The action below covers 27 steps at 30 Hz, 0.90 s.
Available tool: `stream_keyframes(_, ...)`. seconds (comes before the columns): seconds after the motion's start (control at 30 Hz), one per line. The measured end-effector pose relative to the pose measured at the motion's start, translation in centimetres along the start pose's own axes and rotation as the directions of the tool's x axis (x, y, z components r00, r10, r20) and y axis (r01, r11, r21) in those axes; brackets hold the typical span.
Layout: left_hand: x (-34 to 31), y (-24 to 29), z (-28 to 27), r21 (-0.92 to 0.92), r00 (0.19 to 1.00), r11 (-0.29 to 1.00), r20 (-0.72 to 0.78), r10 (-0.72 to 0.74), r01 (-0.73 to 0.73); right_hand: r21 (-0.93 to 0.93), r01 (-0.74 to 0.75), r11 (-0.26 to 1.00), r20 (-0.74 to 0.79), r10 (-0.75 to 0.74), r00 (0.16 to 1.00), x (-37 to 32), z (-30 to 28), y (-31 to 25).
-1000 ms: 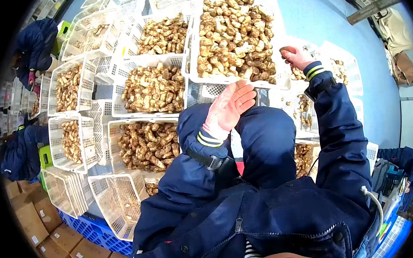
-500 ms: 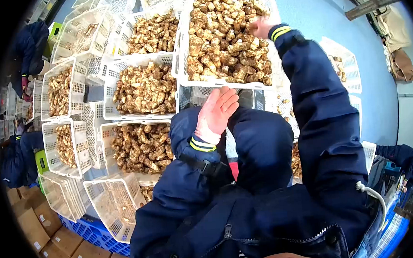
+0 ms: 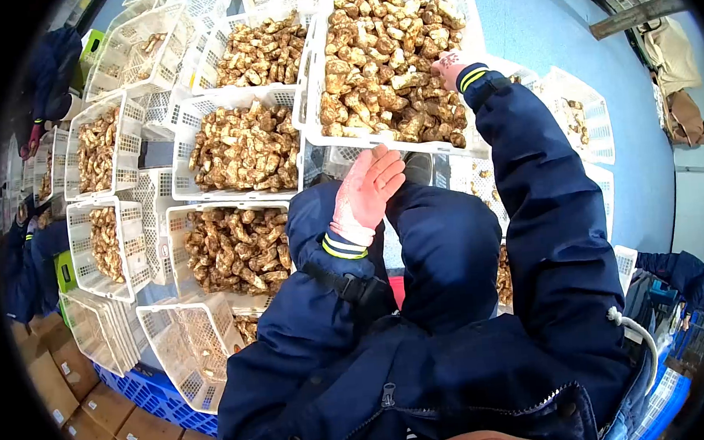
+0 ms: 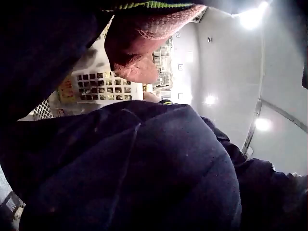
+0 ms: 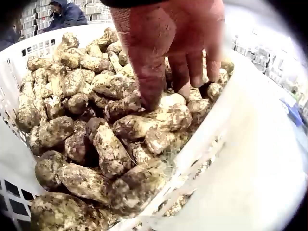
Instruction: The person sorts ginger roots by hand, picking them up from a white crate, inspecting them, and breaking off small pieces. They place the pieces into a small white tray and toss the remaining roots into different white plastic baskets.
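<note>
A large white crate (image 3: 428, 145) in front of my knees is heaped with brown-and-white mushrooms (image 3: 383, 65). My right hand (image 3: 449, 69) is over the right side of that heap. In the right wrist view its thumb and fingers point straight down among the mushrooms, the thumb tip right at a long speckled mushroom (image 5: 154, 120). Its fingertips are partly hidden behind mushrooms. My left hand (image 3: 366, 193), in a pink glove, lies palm up above my knees near the crate's front edge. Its fingers are extended and nothing rests on the palm.
More white crates of mushrooms (image 3: 247, 150) stand to the left, and a nearly bare crate (image 3: 164, 312) is at the lower left. A crate with a few mushrooms (image 3: 601, 136) sits at the right. Cardboard boxes (image 3: 151, 434) lie lower left. Other people work at both sides.
My right hand has moved left from over the smaller crate at the right into the large crate, then slightly down along its right side. The left hand stays palm up, shifted slightly left.
</note>
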<state>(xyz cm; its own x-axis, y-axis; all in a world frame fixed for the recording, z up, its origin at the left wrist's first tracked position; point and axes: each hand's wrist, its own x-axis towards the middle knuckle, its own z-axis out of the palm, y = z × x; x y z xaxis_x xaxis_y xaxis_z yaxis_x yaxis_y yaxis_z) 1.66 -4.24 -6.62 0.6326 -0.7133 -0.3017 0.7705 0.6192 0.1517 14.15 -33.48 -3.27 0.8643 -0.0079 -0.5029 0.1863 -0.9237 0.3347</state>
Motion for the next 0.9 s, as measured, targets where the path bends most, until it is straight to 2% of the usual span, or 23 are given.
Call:
stream_keyframes(0.07,0.0,0.1,0.1,0.037,0.997,0.999,-0.078,0.019,-0.016,0.002,0.044,0.999,-0.065,-0.044,0.997,-0.2,-0.2,-0.2)
stream_keyframes(0.13,0.0,0.1,0.0,0.051,0.996,0.999,-0.083,0.021,-0.017,0.371,0.006,0.929,-0.154,0.056,0.986,-1.4,-0.5,0.0)
stream_keyframes(0.17,0.1,0.0,0.0,0.063,0.996,0.998,-0.083,0.021,-0.016,0.62,0.03,0.784,-0.148,0.079,0.986,-2.2,-0.7,0.1)
stream_keyframes(0.2,0.1,0.1,0.0,0.084,0.995,0.996,-0.094,0.026,-0.018,0.815,0.055,0.576,-0.139,0.103,0.985,-3.1,-1.0,0.2)
stream_keyframes(0.23,0.1,0.1,-0.2,0.069,0.996,0.997,-0.083,0.026,-0.021,0.963,0.143,0.227,-0.174,0.121,0.977,-4.7,-0.9,0.0)
stream_keyframes(0.27,0.2,0.0,-0.4,0.056,0.997,0.998,-0.07,0.025,-0.021,0.961,0.228,-0.155,-0.205,0.152,0.967,-6.8,-0.7,-0.7)
stream_keyframes(0.33,0.3,0.1,-0.6,0.103,0.997,0.994,-0.075,0.029,-0.022,0.836,0.244,-0.491,-0.199,0.142,0.97,-11.3,-1.0,-1.3)
stream_keyframes(0.4,0.2,-0.1,-0.7,0.097,0.998,0.995,-0.057,0.028,-0.023,0.637,0.257,-0.727,-0.335,0.039,0.941,-14.1,0.5,-1.5)
stream_keyframes(0.43,0.4,-0.1,-1.0,0.103,0.996,0.995,-0.086,0.024,-0.015,0.523,0.312,-0.794,-0.454,0.051,0.89,-14.3,1.9,-1.7)
stream_keyframes(0.47,0.4,-0.1,-1.3,0.123,0.999,0.992,-0.017,0.032,-0.029,0.459,0.283,-0.842,-0.54,-0.011,0.842,-14.3,4.0,-1.0)
stream_keyframes(0.53,0.7,0.0,-2.1,0.118,1.0,0.993,0.024,0.019,-0.022,0.296,0.437,-0.85,-0.683,0.132,0.719,-14.7,6.4,-2.5)
stream_keyframes(0.6,0.7,0.0,-2.1,0.153,0.999,0.988,0.004,0.034,-0.034,0.307,0.422,-0.853,-0.539,0.209,0.816,-18.0,4.2,-3.2)
stream_keyframes(0.63,0.7,-0.1,-1.7,0.137,0.997,0.99,-0.062,0.052,-0.043,0.311,0.413,-0.856,-0.46,0.245,0.854,-19.7,3.0,-3.6)
stream_keyframes(0.67,0.6,-0.2,-2.0,0.152,0.997,0.988,-0.059,0.045,-0.035,0.349,0.447,-0.824,-0.437,0.279,0.855,-20.4,2.7,-4.0)
stream_keyframes(0.73,0.6,0.1,-2.5,0.151,0.995,0.987,0.089,0.048,-0.061,0.333,0.473,-0.816,-0.423,0.318,0.848,-21.4,2.7,-4.2)
stream_keyframes(0.77,0.7,0.2,-2.7,0.165,0.99,0.984,0.137,0.039,-0.062,0.307,0.464,-0.831,-0.47,0.291,0.833,-21.9,3.0,-4.0)
stream_keyframes(0.8,1.0,0.4,-2.9,0.192,0.991,0.978,0.115,0.065,-0.086,0.283,0.451,-0.846,-0.516,0.262,0.816,-21.9,3.2,-3.8)
stream_keyframes(0.83,1.0,0.4,-2.6,0.193,0.995,0.979,0.084,0.045,-0.061,0.334,0.44,-0.833,-0.43,0.281,0.858,-22.2,3.1,-3.7)
stream_keyframes(0.9,0.9,0.4,-2.2,0.197,0.999,0.98,0.043,0.017,-0.025,0.378,0.462,-0.802,-0.431,0.29,0.855,-23.0,3.0,-3.5)
